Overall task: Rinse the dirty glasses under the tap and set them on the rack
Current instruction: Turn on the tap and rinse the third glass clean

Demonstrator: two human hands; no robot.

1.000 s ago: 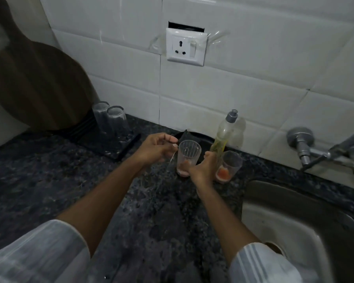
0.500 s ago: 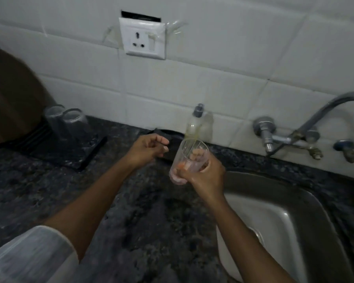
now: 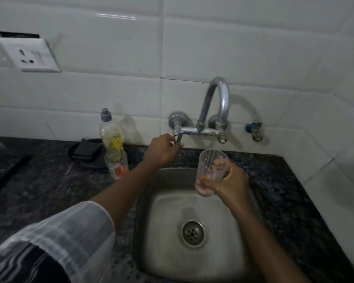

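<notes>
My right hand (image 3: pixel 229 181) grips a clear ribbed glass (image 3: pixel 209 166) with orange residue at its bottom, holding it upright over the steel sink (image 3: pixel 168 205), just below the curved tap spout (image 3: pixel 218 99). My left hand (image 3: pixel 161 150) is closed on the tap's left lever handle (image 3: pixel 177 133). No water is visible. A second dirty glass (image 3: pixel 118 166) with orange residue stands on the dark counter left of the sink, in front of the soap bottle. The black rack (image 3: pixel 8 172) shows only at the far left edge.
A dish-soap bottle (image 3: pixel 110 135) with yellow liquid stands against the tiled wall, beside a dark sponge holder (image 3: pixel 86 150). A wall socket (image 3: pixel 29 56) sits upper left. A second valve (image 3: pixel 253 129) is right of the tap. The sink drain (image 3: pixel 192 232) lies below.
My right hand lifted the glass off the counter and carried it right, over the sink under the spout. My left hand moved from beside the glass to the tap handle. The view swung right.
</notes>
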